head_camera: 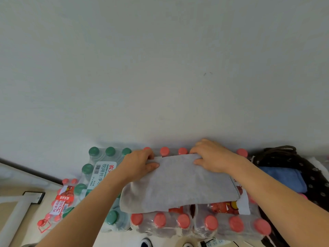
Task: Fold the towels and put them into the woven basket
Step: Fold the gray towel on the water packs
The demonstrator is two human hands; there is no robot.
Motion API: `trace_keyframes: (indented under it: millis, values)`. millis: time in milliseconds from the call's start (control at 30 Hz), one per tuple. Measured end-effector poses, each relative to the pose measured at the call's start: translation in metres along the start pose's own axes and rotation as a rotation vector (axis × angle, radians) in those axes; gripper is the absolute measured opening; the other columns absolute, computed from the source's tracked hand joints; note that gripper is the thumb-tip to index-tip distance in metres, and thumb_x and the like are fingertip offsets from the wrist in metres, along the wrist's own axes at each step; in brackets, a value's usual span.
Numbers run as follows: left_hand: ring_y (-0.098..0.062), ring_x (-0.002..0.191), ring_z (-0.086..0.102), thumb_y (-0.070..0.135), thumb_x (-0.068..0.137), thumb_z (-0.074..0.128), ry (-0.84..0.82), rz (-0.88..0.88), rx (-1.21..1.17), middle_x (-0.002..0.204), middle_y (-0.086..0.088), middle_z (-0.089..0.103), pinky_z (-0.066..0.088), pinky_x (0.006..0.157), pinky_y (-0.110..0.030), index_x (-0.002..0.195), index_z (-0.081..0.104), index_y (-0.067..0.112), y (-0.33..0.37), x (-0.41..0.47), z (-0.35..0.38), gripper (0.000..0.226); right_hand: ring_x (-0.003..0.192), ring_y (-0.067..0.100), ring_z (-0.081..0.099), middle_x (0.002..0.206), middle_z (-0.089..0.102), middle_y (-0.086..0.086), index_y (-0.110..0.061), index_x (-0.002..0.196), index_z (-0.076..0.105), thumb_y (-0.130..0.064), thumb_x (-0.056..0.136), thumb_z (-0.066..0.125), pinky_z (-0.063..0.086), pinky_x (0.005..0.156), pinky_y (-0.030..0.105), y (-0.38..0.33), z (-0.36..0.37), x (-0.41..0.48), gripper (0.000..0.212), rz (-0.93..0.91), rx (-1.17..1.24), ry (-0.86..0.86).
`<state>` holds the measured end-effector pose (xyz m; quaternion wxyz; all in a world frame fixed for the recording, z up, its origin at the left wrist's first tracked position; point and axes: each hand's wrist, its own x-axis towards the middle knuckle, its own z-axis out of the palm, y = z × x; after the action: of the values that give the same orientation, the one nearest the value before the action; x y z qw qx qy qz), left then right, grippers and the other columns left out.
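Observation:
A grey towel [178, 184] lies folded on top of shrink-wrapped packs of water bottles. My left hand [140, 162] grips its far left corner, thumb on top and fingers curled over the edge. My right hand [211, 155] grips the far right corner the same way. At the far right stands a dark woven basket [309, 177] with a blue towel [286, 177] inside it. A bit of pink cloth [303, 195] shows beside the blue one.
The red-capped bottle packs [210, 223] and the green-capped pack [99, 164] stand against a plain white wall [160, 68]. More red-capped bottles [62, 198] sit lower on the left, beside a white frame [19, 209]. Shoe tips [146, 243] show at the bottom edge.

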<state>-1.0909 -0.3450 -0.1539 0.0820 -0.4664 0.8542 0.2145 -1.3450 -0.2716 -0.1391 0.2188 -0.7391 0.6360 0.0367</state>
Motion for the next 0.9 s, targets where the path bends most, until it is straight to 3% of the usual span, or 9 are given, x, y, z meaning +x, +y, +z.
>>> trace_keyframes:
  millis: [133, 233, 333, 467, 533, 633, 700, 733, 900]
  values:
    - [-0.011, 0.082, 0.056, 0.036, 0.081, 0.07, -0.017, -0.008, -0.177, 0.085, 0.012, 0.059, 0.043, 0.071, -0.025, 0.088, 0.054, 0.03, -0.004, -0.006, -0.012, 0.018, 0.093, 0.018, 0.056, 0.099, 0.059, -0.002, -0.019, 0.104, 0.065, -0.035, 0.091, 0.057, 0.047, 0.083, 0.039, 0.003, -0.012, -0.01, 0.022, 0.027, 0.054, -0.043]
    - [-0.012, 0.086, 0.059, 0.037, 0.08, 0.073, -0.049, 0.003, -0.212, 0.09, 0.008, 0.065, 0.048, 0.08, -0.028, 0.097, 0.065, 0.024, -0.004, -0.01, -0.021, 0.023, 0.084, 0.014, 0.056, 0.089, 0.061, -0.006, -0.021, 0.101, 0.067, -0.037, 0.09, 0.059, 0.046, 0.074, 0.033, 0.009, -0.02, -0.016, 0.021, 0.037, 0.059, -0.107]
    - [-0.007, 0.069, 0.053, 0.038, 0.075, 0.078, 0.002, 0.013, -0.246, 0.074, 0.009, 0.059, 0.045, 0.071, -0.025, 0.09, 0.066, 0.023, -0.002, -0.016, -0.03, 0.024, 0.08, 0.011, 0.057, 0.086, 0.063, -0.009, -0.023, 0.101, 0.07, -0.036, 0.088, 0.062, 0.047, 0.073, 0.03, 0.014, -0.03, -0.023, 0.02, 0.063, 0.09, -0.098]
    - [-0.006, 0.05, 0.043, 0.045, 0.073, 0.077, 0.29, 0.024, -0.204, 0.054, 0.008, 0.049, 0.034, 0.05, -0.02, 0.072, 0.057, 0.029, 0.016, -0.03, -0.059, 0.026, 0.077, 0.019, 0.061, 0.081, 0.068, 0.002, -0.014, 0.088, 0.071, -0.034, 0.087, 0.065, 0.049, 0.073, 0.035, 0.015, -0.059, -0.042, 0.021, 0.072, 0.123, 0.176]
    - [-0.009, 0.048, 0.041, 0.036, 0.077, 0.075, 0.528, 0.124, -0.13, 0.052, 0.008, 0.047, 0.032, 0.048, -0.023, 0.071, 0.05, 0.025, 0.029, -0.038, -0.077, 0.028, 0.076, 0.016, 0.06, 0.084, 0.069, -0.002, -0.02, 0.095, 0.072, -0.031, 0.085, 0.069, 0.049, 0.073, 0.032, 0.013, -0.079, -0.058, 0.016, 0.051, 0.186, 0.344]
    - [-0.02, 0.05, 0.04, 0.015, 0.076, 0.065, 0.783, 0.362, 0.056, 0.057, 0.004, 0.046, 0.034, 0.047, -0.027, 0.068, 0.047, 0.015, 0.039, -0.048, -0.087, 0.02, 0.062, 0.012, 0.053, 0.069, 0.058, -0.009, -0.026, 0.097, 0.068, -0.02, 0.081, 0.073, 0.042, 0.061, 0.03, 0.01, -0.095, -0.085, 0.018, 0.021, 0.196, 0.512]
    - [-0.023, 0.052, 0.041, 0.013, 0.07, 0.052, 0.769, 0.431, 0.162, 0.059, -0.001, 0.046, 0.031, 0.05, -0.028, 0.064, 0.047, 0.013, 0.039, -0.051, -0.073, 0.007, 0.062, 0.015, 0.049, 0.068, 0.053, -0.009, -0.025, 0.098, 0.063, -0.013, 0.078, 0.071, 0.036, 0.06, 0.029, 0.01, -0.084, -0.098, 0.024, 0.032, 0.084, 0.537]
    - [-0.022, 0.053, 0.042, 0.01, 0.067, 0.054, 0.719, 0.43, 0.193, 0.06, -0.002, 0.047, 0.029, 0.052, -0.028, 0.063, 0.048, 0.013, 0.037, -0.053, -0.06, 0.009, 0.064, 0.016, 0.048, 0.071, 0.052, -0.008, -0.026, 0.098, 0.058, -0.012, 0.079, 0.068, 0.034, 0.06, 0.029, 0.01, -0.07, -0.102, 0.026, 0.049, 0.023, 0.506]
    - [-0.017, 0.052, 0.04, 0.0, 0.051, 0.079, 0.42, 0.365, 0.231, 0.06, 0.003, 0.047, 0.034, 0.047, -0.028, 0.062, 0.041, 0.02, 0.017, -0.066, 0.025, 0.043, 0.073, 0.015, 0.045, 0.085, 0.053, -0.007, -0.027, 0.087, 0.04, -0.008, 0.079, 0.055, 0.028, 0.061, 0.03, 0.016, 0.025, -0.116, 0.026, 0.011, -0.086, 0.129]
